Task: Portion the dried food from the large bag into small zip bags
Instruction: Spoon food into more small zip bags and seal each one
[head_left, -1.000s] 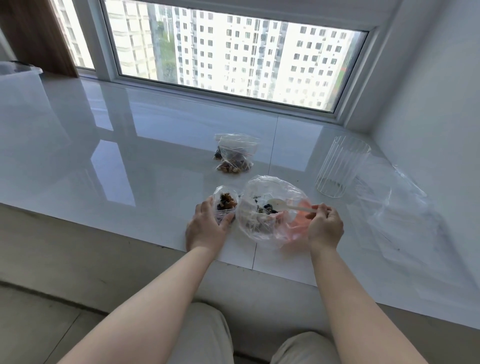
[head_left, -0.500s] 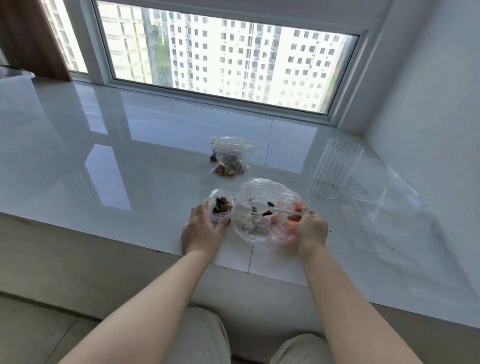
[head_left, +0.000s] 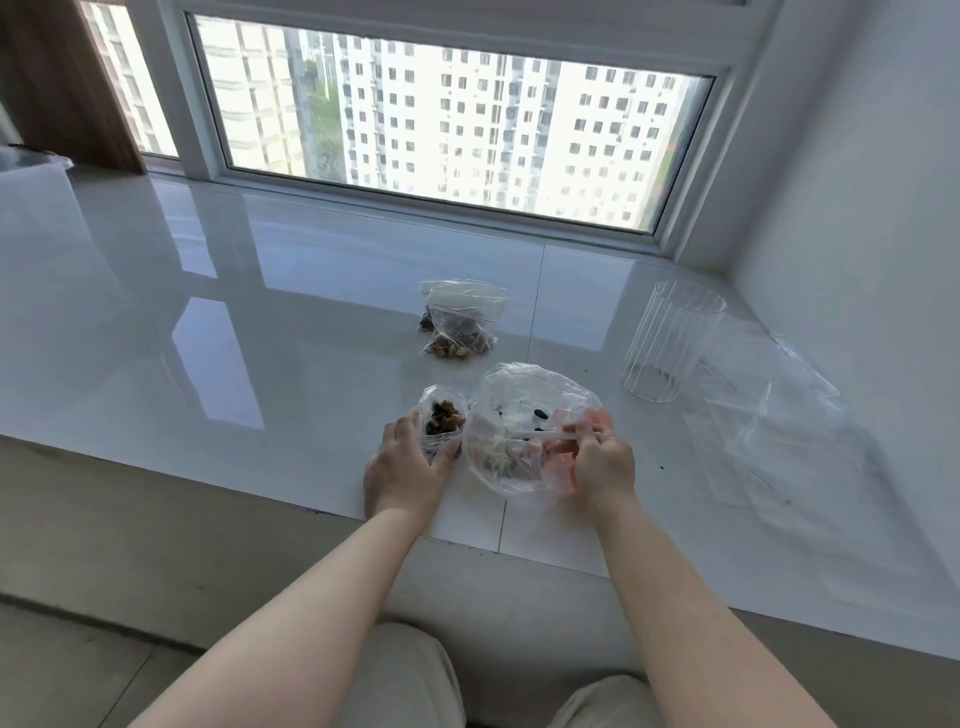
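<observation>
Near the front edge of the white glossy counter (head_left: 260, 322), you had both hands working side by side. Your left hand (head_left: 402, 467) was wrapped around a small zip bag (head_left: 441, 415), fingers and thumb curled round its sides so the mouth stood open, and you could see a little heap of brown nuts and dark dried bits inside it. Touching it on the right sat the large bag (head_left: 524, 395), a clear crumpled thing with its opening facing up and only a few dark pieces and some pale stuff left in the bottom. Your right hand (head_left: 602, 462) was pinching the handle of a white plastic spoon (head_left: 540, 434), and the spoon lay roughly level with its bowl end down inside the large bag. Whether anything was on the spoon, I couldn't tell.

Farther back toward the window (head_left: 447, 119), two filled zip bags (head_left: 462, 322) lay overlapping, both with the nut mix inside. Off to the right stood a clear ribbed glass (head_left: 670, 343), upright, and just beside it a loose sheet of clear plastic (head_left: 779, 431) was spread flat by the wall. A few dark crumbs dotted the counter near your right hand.
</observation>
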